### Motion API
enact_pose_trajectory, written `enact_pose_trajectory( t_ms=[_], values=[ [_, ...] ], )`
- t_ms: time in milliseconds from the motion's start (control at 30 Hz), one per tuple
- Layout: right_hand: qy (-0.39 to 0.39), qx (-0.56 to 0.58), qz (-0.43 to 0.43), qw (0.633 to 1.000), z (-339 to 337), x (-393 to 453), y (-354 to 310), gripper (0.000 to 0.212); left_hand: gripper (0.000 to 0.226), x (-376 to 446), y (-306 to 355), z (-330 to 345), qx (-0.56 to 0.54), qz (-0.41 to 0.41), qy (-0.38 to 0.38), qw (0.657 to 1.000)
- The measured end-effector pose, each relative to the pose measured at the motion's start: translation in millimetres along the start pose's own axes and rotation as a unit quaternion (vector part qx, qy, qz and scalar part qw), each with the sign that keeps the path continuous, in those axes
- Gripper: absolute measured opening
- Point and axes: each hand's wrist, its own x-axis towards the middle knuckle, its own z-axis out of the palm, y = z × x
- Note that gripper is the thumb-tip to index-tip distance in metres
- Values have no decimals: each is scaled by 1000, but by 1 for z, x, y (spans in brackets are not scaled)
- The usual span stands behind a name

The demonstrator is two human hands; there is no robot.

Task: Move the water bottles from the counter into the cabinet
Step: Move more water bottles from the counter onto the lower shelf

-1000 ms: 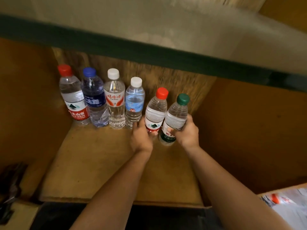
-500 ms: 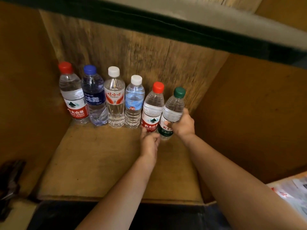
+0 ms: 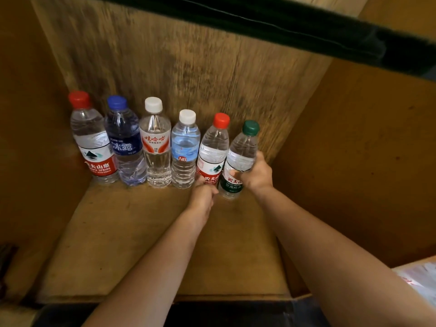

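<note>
Six bottles stood in the cabinet (image 3: pixel 132 232). The right hand (image 3: pixel 256 173) was clamped on the green-capped bottle (image 3: pixel 240 161); the left hand (image 3: pixel 204 193), loosely curled, touched the red-capped bottle (image 3: pixel 212 152). Counter unseen.

Both bare forearms reached up from the bottom of the frame toward its centre. The right hand (image 3: pixel 257 173) was wrapped around the green-capped bottle (image 3: pixel 239 161), while the left hand (image 3: pixel 203 197) was loosely curled, fingertips touching the neighbouring red-capped bottle (image 3: pixel 212 152).
</note>
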Motion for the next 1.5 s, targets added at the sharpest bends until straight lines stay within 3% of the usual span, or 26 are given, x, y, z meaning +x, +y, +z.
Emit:
enact_pose_trajectory(
  t_ms=[267, 433, 633, 833, 967, 1167, 1500],
  values=[
    [-9, 3, -3, 1000, -1, 0, 0, 69, 49, 6, 12, 3, 0, -8, -18, 1000],
    [-8, 18, 1, 1000, 0, 7, 0, 68, 25, 1, -5, 6, -71, -41, -30, 996],
    [-2, 23, 16, 1000, 7, 18, -4, 67, 27, 5, -7, 0, -146, -24, -46, 988],
    [-40, 49, 5, 998, -1, 14, 4, 77, 25, 5, 1, 1, -115, -32, -59, 991],
    [-113, 8, 41, 993, 2, -1, 21, 86, 25, 2, 2, -2, -52, -39, -66, 996],
    [-104, 105, 57, 987, 18, -4, 18, 86, 25, 4, 9, -8, -38, -45, -95, 994],
    [-157, 83, 77, 981, 24, -1, 19, 97, 29, 8, 13, -10, -16, -47, -104, 993]
  ],
)
